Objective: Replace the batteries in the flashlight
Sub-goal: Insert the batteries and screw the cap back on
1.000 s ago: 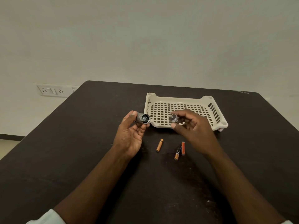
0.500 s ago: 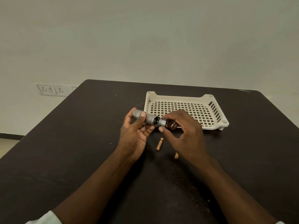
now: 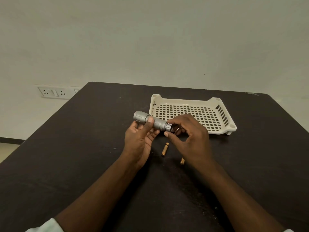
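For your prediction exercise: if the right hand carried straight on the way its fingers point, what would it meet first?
The right hand points left, at the tail end of the flashlight, which its fingertips already seem to touch. Beyond that sits the left hand holding the body. Depth is uncertain.

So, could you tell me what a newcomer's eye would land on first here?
Probably the silver flashlight, held above the dark table: the left hand grips its body while the right hand pinches its tail end. Next, the cream basket behind them, and two batteries lying near the wrists.
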